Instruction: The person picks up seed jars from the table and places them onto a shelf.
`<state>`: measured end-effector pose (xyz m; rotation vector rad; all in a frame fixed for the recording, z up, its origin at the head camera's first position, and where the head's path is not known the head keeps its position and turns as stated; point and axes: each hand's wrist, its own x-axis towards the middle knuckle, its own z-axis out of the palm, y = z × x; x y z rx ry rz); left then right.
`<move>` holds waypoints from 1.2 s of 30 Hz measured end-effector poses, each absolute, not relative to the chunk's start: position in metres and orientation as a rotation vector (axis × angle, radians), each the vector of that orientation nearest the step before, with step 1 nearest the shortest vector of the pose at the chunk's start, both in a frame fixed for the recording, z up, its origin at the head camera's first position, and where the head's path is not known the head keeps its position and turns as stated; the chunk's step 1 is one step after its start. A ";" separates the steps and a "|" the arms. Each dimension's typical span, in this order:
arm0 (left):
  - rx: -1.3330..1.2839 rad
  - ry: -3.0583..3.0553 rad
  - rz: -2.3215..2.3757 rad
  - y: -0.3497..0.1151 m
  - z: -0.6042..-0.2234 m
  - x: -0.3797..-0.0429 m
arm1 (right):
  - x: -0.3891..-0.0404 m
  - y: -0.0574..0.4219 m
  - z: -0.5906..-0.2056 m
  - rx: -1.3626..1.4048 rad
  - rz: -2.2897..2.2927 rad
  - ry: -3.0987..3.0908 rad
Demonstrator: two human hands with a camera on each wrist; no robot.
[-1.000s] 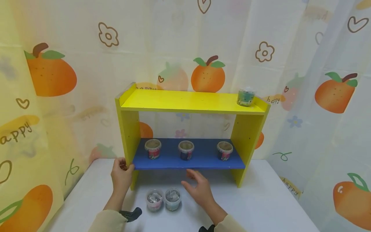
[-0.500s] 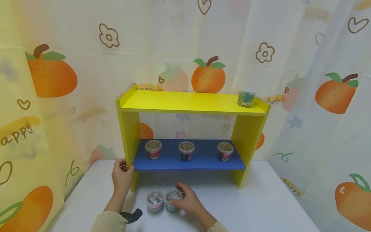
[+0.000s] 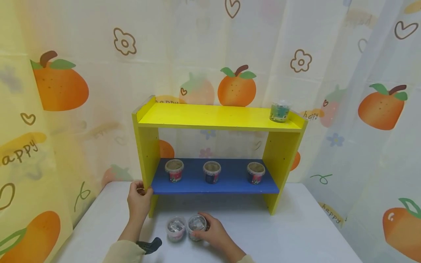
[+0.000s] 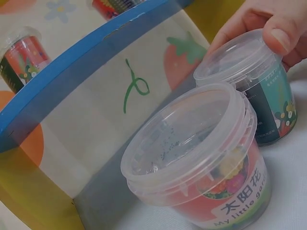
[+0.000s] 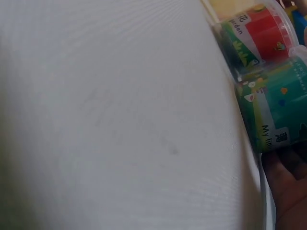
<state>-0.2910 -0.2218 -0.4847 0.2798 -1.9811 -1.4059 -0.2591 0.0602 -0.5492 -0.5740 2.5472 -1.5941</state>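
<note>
Two clear plastic tubs with printed labels stand side by side on the white table in front of a small shelf unit (image 3: 217, 126). The right one, a green-labelled tub (image 3: 197, 227), is held at its rim by my right hand (image 3: 217, 233), thumb in front and fingers behind. Beside it on the left is a red-labelled tub (image 4: 235, 187), its top facing up. My left hand (image 3: 139, 201) grips the shelf's yellow left side panel at the level of the blue board. In the right wrist view the hand lies against the green tub's side.
Three small tubs stand in a row on the blue board (image 3: 230, 187): a left tub (image 3: 174, 171), a middle tub (image 3: 212, 172) and a right tub (image 3: 255, 173). Another green tub (image 3: 279, 111) sits at the right end of the yellow top board. A fruit-print curtain (image 3: 184, 47) hangs behind.
My right hand has come down and left from under the blue board to the green-labelled tub and now holds its rim. The left hand has stayed on the side panel.
</note>
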 end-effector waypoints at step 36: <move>0.293 -1.977 -1.411 -0.222 -0.486 -0.292 | -0.252 0.059 -0.554 -0.474 -1.767 2.277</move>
